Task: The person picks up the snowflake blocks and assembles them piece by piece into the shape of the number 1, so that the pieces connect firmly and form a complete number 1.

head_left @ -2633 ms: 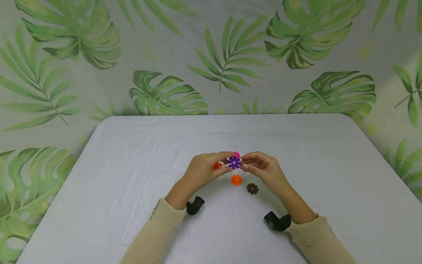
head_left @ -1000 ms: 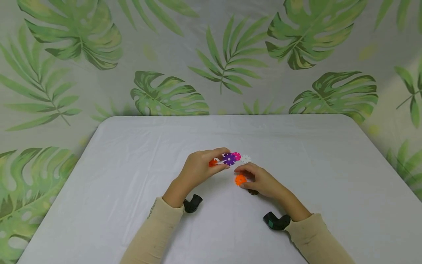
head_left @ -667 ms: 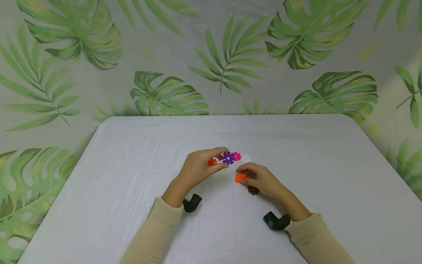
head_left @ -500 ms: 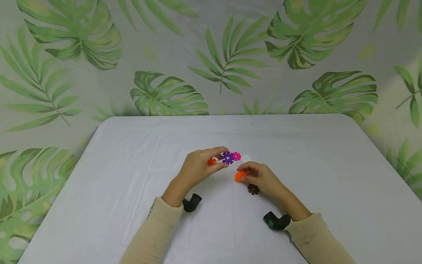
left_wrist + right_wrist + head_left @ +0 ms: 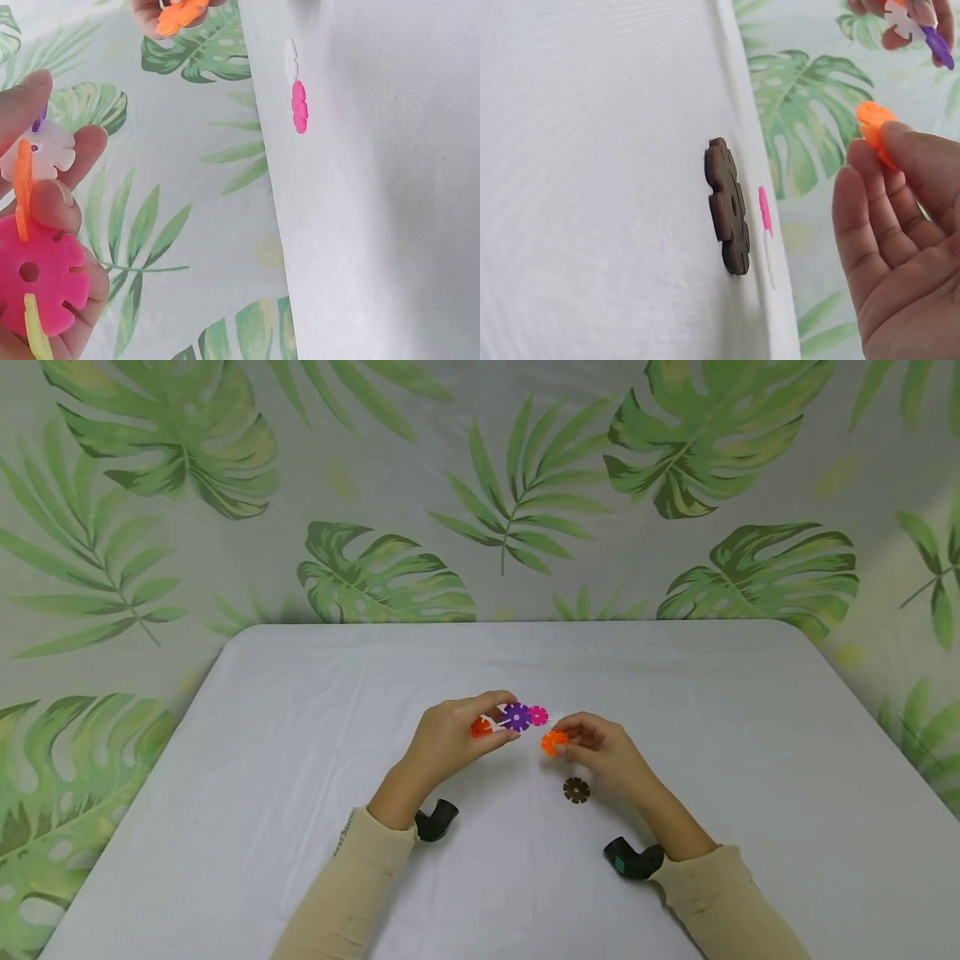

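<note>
My left hand [image 5: 459, 728] grips a chain of slotted flower discs. The left wrist view shows a yellow disc [image 5: 36, 330], a pink disc [image 5: 52, 259], an orange disc [image 5: 23, 180] and a white disc [image 5: 52, 150] in it; a purple disc [image 5: 516, 717] sits at its end. Between thumb and fingertips, my right hand [image 5: 611, 753] pinches a single orange disc [image 5: 874, 124], raised off the table a short way right of the chain. Below that hand a brown disc [image 5: 727, 206] lies flat on the table.
Behind the hands, a loose pink disc [image 5: 300, 107] and a loose white disc [image 5: 291, 60] lie side by side on the white table [image 5: 300, 877]. Black wrist devices [image 5: 633, 858] stick out at both sleeves. A leaf-print cloth [image 5: 525, 485] hangs behind the table.
My right hand has left the purple disc, picked the orange disc off the table and lifted it up toward the chain. My left hand has shifted slightly left with the chain.
</note>
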`<action>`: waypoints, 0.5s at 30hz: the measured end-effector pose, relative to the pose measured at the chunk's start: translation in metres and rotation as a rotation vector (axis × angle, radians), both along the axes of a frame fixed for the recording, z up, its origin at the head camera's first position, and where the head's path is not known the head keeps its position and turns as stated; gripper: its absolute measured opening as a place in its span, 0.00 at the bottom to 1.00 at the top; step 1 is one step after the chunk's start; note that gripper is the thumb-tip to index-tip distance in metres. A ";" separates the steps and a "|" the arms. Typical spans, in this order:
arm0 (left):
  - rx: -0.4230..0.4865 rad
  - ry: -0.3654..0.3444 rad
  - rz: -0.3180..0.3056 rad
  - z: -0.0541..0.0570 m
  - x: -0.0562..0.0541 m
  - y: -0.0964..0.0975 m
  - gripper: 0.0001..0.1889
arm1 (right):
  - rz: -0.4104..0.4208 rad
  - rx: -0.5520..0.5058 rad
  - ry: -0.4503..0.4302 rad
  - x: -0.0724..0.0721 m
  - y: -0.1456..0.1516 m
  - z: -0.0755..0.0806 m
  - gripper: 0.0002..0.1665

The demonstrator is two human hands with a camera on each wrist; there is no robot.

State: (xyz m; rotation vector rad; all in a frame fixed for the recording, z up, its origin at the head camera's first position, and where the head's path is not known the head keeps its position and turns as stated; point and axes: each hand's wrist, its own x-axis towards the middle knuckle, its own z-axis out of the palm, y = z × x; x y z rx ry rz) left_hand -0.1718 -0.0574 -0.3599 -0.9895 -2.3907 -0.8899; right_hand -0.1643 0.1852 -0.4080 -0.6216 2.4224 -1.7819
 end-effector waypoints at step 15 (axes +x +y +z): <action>-0.063 -0.069 -0.037 -0.001 0.001 0.001 0.21 | -0.002 -0.158 0.134 0.007 -0.005 0.017 0.11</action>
